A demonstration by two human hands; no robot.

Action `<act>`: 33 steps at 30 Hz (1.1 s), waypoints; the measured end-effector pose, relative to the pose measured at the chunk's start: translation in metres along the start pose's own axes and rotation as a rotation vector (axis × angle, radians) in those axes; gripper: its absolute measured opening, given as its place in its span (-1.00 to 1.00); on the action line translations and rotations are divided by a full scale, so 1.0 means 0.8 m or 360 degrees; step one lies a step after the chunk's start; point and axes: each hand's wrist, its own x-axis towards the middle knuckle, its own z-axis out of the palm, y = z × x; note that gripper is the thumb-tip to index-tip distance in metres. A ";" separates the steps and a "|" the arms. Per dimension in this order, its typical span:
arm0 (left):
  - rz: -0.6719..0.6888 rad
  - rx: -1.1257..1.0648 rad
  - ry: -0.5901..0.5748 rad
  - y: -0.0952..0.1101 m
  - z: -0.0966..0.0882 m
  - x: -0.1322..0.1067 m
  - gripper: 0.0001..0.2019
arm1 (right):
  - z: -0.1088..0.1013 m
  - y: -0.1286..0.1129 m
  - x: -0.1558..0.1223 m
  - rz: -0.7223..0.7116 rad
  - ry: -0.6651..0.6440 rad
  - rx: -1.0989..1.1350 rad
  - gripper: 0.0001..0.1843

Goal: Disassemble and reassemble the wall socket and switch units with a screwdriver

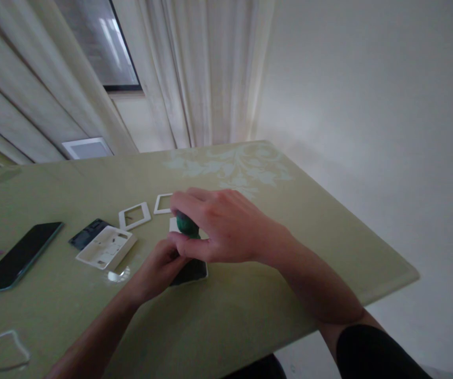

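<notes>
My right hand (220, 226) is wrapped round the green handle of a screwdriver (187, 225) held upright over a white-edged switch plate (192, 272) on the green table (250, 305). My left hand (159, 266) grips the near-left side of that plate, fingers curled on it. The screwdriver's tip is hidden behind my hands.
Left of my hands lie a white switch backplate (107, 247), a dark module (88, 233), two white square frames (134, 216) (163, 203), a black phone (17, 256) and a white cable (1, 350). The table's right edge drops to a pale floor. Curtains hang behind.
</notes>
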 end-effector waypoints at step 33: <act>-0.0075 -0.0099 -0.0218 0.012 -0.019 0.012 -0.68 | 0.019 0.005 0.004 -0.0032 0.0058 0.0093 -0.70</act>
